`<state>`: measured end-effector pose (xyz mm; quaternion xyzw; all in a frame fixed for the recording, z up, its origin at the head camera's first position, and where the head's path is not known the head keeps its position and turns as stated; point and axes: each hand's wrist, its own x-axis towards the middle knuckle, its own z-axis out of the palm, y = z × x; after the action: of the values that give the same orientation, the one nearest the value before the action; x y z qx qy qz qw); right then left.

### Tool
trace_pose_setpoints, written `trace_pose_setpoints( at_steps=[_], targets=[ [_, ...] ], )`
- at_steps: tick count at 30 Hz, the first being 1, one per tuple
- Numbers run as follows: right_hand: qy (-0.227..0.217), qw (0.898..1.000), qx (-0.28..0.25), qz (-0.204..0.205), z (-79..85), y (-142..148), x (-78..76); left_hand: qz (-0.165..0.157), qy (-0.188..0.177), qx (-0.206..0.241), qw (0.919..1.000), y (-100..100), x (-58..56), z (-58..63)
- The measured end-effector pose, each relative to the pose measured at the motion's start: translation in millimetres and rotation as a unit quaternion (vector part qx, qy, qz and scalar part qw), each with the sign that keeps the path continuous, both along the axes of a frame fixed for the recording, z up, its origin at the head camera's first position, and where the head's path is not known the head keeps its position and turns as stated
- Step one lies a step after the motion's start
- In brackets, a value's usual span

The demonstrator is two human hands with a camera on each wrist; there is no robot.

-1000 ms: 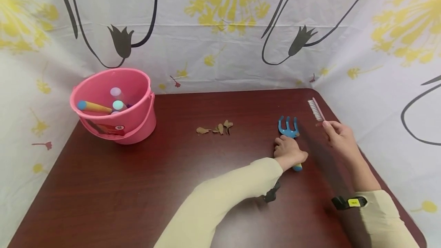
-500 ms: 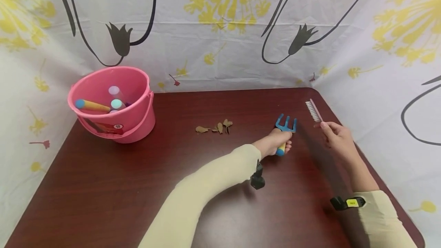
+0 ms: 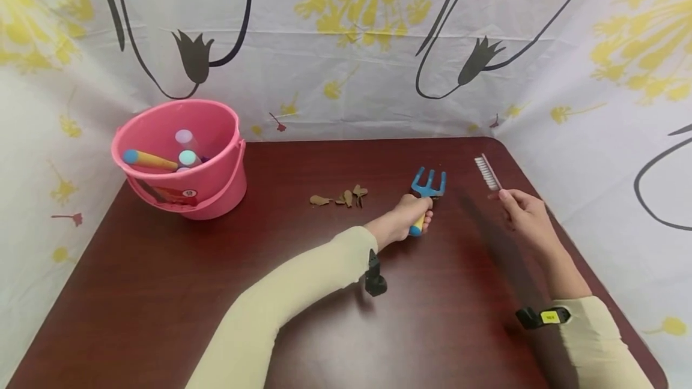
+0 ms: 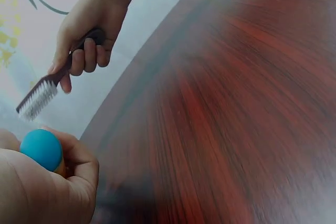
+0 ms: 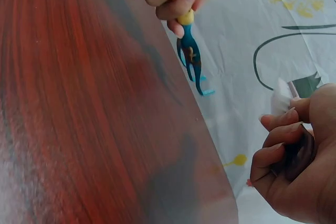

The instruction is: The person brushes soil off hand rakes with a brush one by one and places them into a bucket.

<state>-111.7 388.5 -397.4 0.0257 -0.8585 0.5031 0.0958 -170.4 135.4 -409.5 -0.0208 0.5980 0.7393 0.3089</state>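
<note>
My left hand (image 3: 409,216) grips the yellow handle of a small hand fork (image 3: 429,183), its blue tines pointing away from me. The blue handle end (image 4: 41,149) pokes out of the fist in the left wrist view. Over the table's right side, my right hand (image 3: 527,219) holds a brush (image 3: 488,173) by its handle, white bristles facing left. In the left wrist view the fingers (image 4: 90,59) curl round the brush's dark handle. Seen from the right wrist, the fork's tines (image 5: 193,66) point down while the brush handle lies mostly inside the palm.
A pink bucket (image 3: 221,197) stands at the table's back left, holding a yellow-handled tool (image 3: 151,161) with a blue end and several other handles. Dry brown leaves (image 3: 348,198) lie mid-table, left of the fork. Patterned white cloth (image 3: 346,95) hangs behind and beside the table (image 3: 324,329).
My left hand has turned over, wrapped round the fork's handle, picked it up and carried it leftward. My right hand stays nearly in place with the brush, which tilts slightly more left.
</note>
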Motion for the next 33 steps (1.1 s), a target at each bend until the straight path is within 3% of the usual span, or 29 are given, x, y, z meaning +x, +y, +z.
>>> trace_pose_setpoints(
  at_steps=[6, 10, 16, 22, 33],
  targets=[
    [-0.001, 0.999, 0.028, 0.024, 2.4, -10.9, -7.3, 0.019, 0.07, -0.005, 0.9974, -35.0, -2.7, -2.2],
    [0.016, 0.998, 0.041, 0.037, 2.0, -20.9, -15.0, 0.039, 0.094, -0.005, 0.9948, -61.7, -5.2, -2.5],
    [0.034, 0.996, 0.06, 0.056, -1.7, -38.8, -30.9, 0.079, 0.1, -0.008, 0.9918, -96.6, -7.6, 0.3],
    [0.048, 0.991, 0.088, 0.086, 1.9, -65.6, -45.0, 0.093, 0.113, 0.005, 0.9892, -128.6, -6.7, 4.7],
    [0.065, 0.983, 0.09, 0.144, 10.7, -123.9, -72.3, 0.143, 0.106, -0.006, 0.9841, -170.0, 6.4, 0.4]
  ],
)
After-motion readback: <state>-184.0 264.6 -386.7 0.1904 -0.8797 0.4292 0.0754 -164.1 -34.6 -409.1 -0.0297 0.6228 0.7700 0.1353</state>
